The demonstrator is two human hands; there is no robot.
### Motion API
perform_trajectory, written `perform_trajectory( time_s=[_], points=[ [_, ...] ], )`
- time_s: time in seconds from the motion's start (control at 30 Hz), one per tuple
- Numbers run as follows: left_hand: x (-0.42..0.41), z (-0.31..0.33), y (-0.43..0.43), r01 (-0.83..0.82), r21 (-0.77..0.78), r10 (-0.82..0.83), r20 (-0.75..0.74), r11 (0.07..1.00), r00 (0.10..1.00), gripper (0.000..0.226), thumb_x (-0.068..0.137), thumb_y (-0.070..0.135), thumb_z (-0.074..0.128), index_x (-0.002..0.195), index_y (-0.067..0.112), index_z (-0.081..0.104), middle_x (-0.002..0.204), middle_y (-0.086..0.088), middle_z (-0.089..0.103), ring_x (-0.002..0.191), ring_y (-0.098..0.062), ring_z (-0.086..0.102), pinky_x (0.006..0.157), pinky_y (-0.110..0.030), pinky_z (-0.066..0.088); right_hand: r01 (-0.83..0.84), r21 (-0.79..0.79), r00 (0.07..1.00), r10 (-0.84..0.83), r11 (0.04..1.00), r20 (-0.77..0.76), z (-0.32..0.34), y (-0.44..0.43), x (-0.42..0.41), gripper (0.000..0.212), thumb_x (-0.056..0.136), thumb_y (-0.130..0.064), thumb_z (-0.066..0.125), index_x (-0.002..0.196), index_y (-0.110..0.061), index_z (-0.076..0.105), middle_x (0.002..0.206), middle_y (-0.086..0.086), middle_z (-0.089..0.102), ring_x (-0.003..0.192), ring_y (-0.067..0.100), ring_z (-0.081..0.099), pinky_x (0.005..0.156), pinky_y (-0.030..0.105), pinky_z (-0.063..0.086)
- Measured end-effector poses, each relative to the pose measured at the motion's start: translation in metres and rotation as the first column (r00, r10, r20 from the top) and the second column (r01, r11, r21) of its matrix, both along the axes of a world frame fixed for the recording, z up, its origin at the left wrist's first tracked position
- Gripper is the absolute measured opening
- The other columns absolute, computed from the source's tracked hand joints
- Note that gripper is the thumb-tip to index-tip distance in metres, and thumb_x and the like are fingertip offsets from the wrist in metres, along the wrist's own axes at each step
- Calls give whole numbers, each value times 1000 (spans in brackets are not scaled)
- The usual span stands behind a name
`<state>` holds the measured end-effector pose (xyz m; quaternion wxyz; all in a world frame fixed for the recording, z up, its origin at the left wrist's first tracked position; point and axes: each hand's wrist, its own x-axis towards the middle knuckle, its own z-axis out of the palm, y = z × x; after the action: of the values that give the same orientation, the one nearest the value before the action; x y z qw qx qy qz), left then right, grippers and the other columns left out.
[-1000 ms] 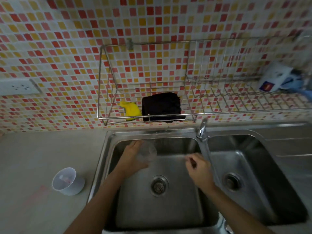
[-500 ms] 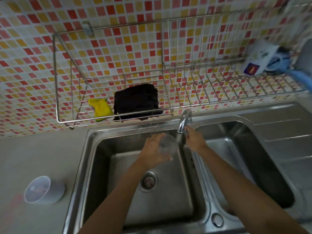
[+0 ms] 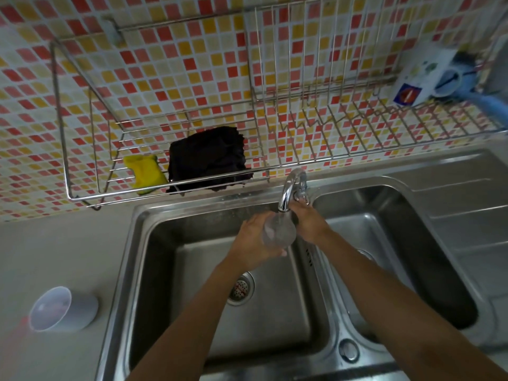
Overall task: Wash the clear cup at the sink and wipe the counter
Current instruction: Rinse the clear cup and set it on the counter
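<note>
Cup [image 3: 279, 232] gripped in left hand [image 3: 254, 240], mouth tilted up directly under faucet [image 3: 290, 189] spout; right hand [image 3: 309, 222] just beside, fingers closed on tap handle.

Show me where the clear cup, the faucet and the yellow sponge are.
clear cup [image 3: 279, 232]: head view, on its transparent side wall.
faucet [image 3: 287, 189]: head view, on the curved chrome spout.
yellow sponge [image 3: 144, 170]: head view, on its middle face.

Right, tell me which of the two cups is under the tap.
The clear cup held in the left hand, over the left basin beneath the faucet. The other, a pale opaque cup, lies on its side on the counter.
</note>
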<state>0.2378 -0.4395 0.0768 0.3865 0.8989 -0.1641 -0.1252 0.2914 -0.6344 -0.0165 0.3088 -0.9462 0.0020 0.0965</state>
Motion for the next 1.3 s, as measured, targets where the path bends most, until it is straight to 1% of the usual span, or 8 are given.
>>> perform_trajectory(
  time_s=[0.13,0.23,0.37,0.5,0.67,0.83,1.03,1.3],
  points=[
    [-1,-7,-3,-63,-110,58,-47,992,997,83,56,22,91,127,25,50,117,12,54,111,-12,53,96,-30,45,-33,-13,997,33,999,-64,7,-1,2,54,87,-1,49,139,-16,46,148,13,35,135,37,35,110,43,31],
    [-1,-11,-6,-239,-255,216,-113,937,970,77,59,15,89,123,32,49,113,15,56,102,0,55,86,-16,45,-23,93,998,29,995,-60,2,-6,3,55,79,1,53,128,-22,58,137,13,48,125,37,49,107,43,39],
    [-5,-21,-11,-115,-183,93,-126,976,988,85,58,20,90,130,28,46,121,10,55,109,-7,53,87,-15,43,-29,13,996,30,999,-81,11,-6,5,47,90,-1,46,133,-17,53,139,14,45,127,35,43,105,39,34],
    [-1,-24,-10,-239,-261,198,-173,935,965,77,61,19,89,127,27,49,120,10,60,108,-5,57,81,-7,45,-31,-30,997,29,999,-65,7,-9,7,48,90,2,46,134,-16,53,141,15,44,128,35,42,104,37,34],
    [-7,-25,-9,-120,-197,88,-162,973,983,82,58,21,90,128,30,47,118,10,56,106,-8,54,84,-15,45,-34,68,999,36,997,-26,3,-9,6,51,80,5,62,121,-25,61,137,9,50,119,31,55,103,31,42],
    [-4,-31,0,-214,-189,187,-151,959,971,80,58,27,90,127,28,50,121,10,57,108,-6,55,78,-9,40,-11,50,1000,11,999,-11,4,-10,4,63,75,18,53,126,-18,58,144,10,46,121,29,53,91,15,36],
    [-5,-32,-6,-108,-176,84,-138,979,987,84,57,26,91,128,29,47,122,9,55,108,-7,53,85,-19,48,-22,50,1000,23,999,-6,3,-11,4,62,76,16,54,126,-21,58,138,10,51,117,30,56,93,22,43],
    [-3,-32,-1,-148,-141,133,-109,979,985,91,56,31,91,134,24,44,127,7,53,112,-8,49,91,-24,43,1,47,1000,-1,999,-3,8,-6,2,58,81,12,55,129,-20,57,138,7,52,116,29,56,90,19,39]
  ],
)
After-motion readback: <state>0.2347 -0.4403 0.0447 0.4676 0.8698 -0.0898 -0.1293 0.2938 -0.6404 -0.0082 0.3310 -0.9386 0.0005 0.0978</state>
